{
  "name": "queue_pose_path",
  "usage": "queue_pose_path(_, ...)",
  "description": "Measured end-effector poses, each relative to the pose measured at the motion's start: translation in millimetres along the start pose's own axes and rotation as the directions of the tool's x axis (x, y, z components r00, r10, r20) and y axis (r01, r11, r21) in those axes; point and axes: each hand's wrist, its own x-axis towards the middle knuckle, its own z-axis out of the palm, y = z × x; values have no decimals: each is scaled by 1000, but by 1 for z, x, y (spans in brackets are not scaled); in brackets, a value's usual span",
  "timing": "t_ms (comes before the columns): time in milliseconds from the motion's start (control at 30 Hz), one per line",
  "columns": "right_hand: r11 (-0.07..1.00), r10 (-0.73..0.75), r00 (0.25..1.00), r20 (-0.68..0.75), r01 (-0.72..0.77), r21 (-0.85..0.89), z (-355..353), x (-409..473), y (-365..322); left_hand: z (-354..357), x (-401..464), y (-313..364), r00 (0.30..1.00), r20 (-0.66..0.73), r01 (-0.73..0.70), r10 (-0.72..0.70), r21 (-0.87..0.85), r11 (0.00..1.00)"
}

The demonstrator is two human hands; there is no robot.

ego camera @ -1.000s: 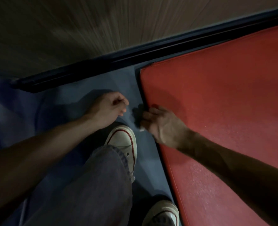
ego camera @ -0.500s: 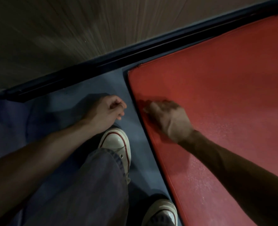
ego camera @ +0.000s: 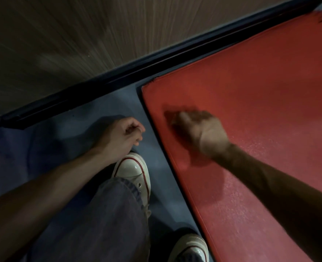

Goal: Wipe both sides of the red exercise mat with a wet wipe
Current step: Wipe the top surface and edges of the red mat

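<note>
Your right hand presses curled fingers on the mat, probably over a hidden wipe; left hand hangs loosely curled, empty.

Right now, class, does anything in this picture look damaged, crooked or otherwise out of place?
One thing: the red mat has a dark nick or tear at its far corner, near the black rail. It lies flat otherwise. The right hand is too blurred to show a wipe.
</note>
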Motion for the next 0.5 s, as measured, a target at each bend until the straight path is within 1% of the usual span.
queue_pose_path(33,993,105,994,-43,-107,-51,-7,2,17,-1,0,-2,1000,-3,0,0,-9,1000)
queue_pose_path(67,962,241,967,-82,-250,-114,-15,3,39,-1,0,-3,1000,-5,0,0,-14,1000)
queue_pose_path(100,909,378,921,-96,-389,-150,-24,3,60,-2,0,-4,1000,-4,4,-4,-16,1000)
queue_pose_path(133,862,470,875,-118,-483,-153,-30,1,74,-1,0,-4,1000,1,7,-7,-15,1000)
queue_pose_path(167,842,508,851,-130,-523,-129,-32,1,76,0,0,-3,1000,7,11,-10,-14,1000)
queue_pose_path(200,854,506,855,-115,-515,-77,-30,2,68,2,0,-2,1000,14,12,-12,-11,1000)
queue_pose_path(233,883,466,881,-83,-469,-17,-25,1,53,5,0,1,1000,21,11,-11,-8,1000)
queue_pose_path(267,921,390,919,-54,-389,33,-17,0,34,8,0,4,1000,28,8,-8,-6,1000)
queue_pose_path(333,978,188,982,25,-189,83,-1,-6,-3,13,1,9,999,32,-4,4,-2,1000)
queue_pose_path(400,999,-6,999,50,4,50,3,-10,-13,13,0,11,999,34,-15,15,5,1000)
queue_pose_path(433,999,-52,997,51,51,16,-1,-9,-5,13,-1,11,999,31,-13,13,4,1000)
queue_pose_path(467,999,-49,998,50,50,-19,-7,-8,10,12,-2,11,1000,26,-9,9,0,1000)
queue_pose_path(500,998,-1,1000,25,2,-57,-12,-7,27,12,-3,10,1000,22,-6,6,-3,1000)
